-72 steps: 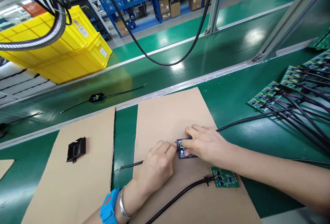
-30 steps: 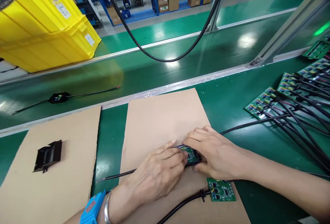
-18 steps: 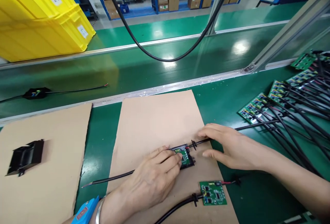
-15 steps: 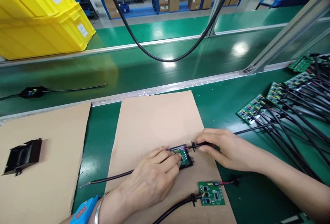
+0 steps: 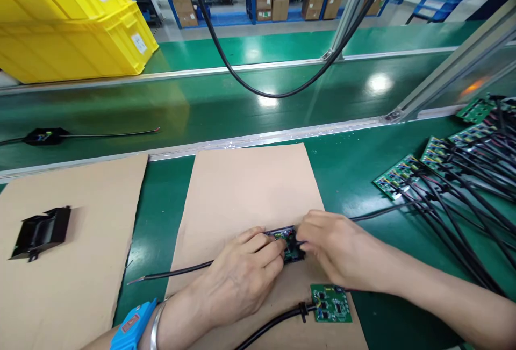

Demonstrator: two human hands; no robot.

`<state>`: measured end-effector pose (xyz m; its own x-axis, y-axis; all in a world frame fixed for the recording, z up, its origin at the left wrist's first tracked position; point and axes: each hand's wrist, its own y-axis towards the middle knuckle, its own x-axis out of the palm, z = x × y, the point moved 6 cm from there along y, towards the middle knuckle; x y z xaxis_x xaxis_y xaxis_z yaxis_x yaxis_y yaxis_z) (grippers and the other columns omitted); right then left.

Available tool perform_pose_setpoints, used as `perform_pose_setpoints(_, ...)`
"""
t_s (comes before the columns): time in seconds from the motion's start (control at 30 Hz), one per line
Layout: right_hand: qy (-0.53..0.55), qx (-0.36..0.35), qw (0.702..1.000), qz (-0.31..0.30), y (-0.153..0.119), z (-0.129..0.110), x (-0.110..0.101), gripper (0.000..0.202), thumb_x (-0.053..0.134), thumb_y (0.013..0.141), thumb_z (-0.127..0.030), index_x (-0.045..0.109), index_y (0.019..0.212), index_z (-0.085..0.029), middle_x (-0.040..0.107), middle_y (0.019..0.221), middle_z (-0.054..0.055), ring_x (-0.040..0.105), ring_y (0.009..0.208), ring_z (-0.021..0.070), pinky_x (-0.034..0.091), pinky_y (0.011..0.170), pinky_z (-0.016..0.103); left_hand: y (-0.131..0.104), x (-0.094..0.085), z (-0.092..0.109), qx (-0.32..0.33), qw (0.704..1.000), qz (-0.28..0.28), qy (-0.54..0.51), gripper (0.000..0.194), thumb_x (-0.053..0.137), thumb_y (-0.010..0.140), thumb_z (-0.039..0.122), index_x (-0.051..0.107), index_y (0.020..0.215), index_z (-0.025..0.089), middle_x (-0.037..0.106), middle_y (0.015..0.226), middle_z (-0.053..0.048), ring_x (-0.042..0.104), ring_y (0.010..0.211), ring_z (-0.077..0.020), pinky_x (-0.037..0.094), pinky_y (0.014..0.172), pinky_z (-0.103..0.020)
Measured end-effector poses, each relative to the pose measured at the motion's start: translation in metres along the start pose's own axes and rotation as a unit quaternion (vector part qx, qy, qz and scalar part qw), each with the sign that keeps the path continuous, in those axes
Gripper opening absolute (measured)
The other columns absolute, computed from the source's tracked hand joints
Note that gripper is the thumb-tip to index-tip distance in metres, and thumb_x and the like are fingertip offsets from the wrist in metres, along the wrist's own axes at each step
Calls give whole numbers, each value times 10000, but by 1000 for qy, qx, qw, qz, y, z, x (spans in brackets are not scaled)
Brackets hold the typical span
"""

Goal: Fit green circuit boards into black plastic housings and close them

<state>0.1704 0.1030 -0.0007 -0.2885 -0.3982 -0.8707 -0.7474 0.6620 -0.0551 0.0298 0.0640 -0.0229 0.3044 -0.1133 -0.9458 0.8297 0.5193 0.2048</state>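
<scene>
A green circuit board in a black housing [image 5: 293, 253] lies on the middle cardboard sheet [image 5: 253, 183]. My left hand [image 5: 250, 269] rests over its left part, fingers pressed down on it, with a black cable [image 5: 177, 272] running out to the left. My right hand [image 5: 332, 245] is closed at the housing's right end, fingertips pinching the black cable where it enters; the exact grip is partly hidden. Below, a second green board [image 5: 332, 304] with a thick black cable [image 5: 270, 328] lies loose on the cardboard.
An empty black housing [image 5: 42, 233] sits on the left cardboard [image 5: 92, 194]. Boards with many black cables [image 5: 397, 177] are piled at the right. Beyond the metal rail [image 5: 258, 137] lies another wired black unit [image 5: 45, 136]. Yellow bins [image 5: 80, 49] stand back left; a cable [image 5: 278, 95] hangs ahead.
My right hand has moved left along the cable to the housing's right end. My left hand stays on the board. The view has shifted slightly.
</scene>
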Motion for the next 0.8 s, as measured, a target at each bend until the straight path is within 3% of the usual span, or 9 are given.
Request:
perform_pose_setpoints(0.1,-63,-80,995,23,0,-6,7,248,386,770,21,536,741,-173,548,768,53,422,693,176,345,613,303,-1,3,-1,-7,1000,-9,2,196,448,929,126,616,1028,141,654,1124,-89,601,985,-206,473,981,-419)
perform_pose_setpoints(0.27,-100,-79,992,26,-8,6,11,303,341,823,29,576,818,-161,539,786,55,405,706,183,351,631,313,-2,7,0,6,999,-33,18,238,437,919,111,617,1072,140,582,1303,-57,565,1009,-209,428,1033,-421)
perform_pose_setpoints(0.4,-147,-89,985,5,-9,3,15,262,356,885,-27,579,841,-157,556,832,70,433,745,198,364,645,332,-4,6,1,13,998,-39,37,302,434,894,88,601,1139,144,474,1448,-22,533,1079,-229,392,1071,-430)
perform_pose_setpoints(0.63,-201,-78,976,-33,-3,-5,22,138,482,881,-91,556,795,-171,569,822,65,467,738,217,361,597,349,6,2,3,-16,998,-60,-9,205,465,849,106,612,984,150,581,1330,-54,577,986,-214,435,1032,-449)
perform_pose_setpoints(0.8,-157,-69,985,20,-7,1,20,185,447,884,-59,596,825,-151,576,824,66,473,729,198,397,645,335,4,0,2,-23,998,-49,-29,250,485,846,134,604,1066,140,569,1344,-70,574,1075,-240,421,1068,-457)
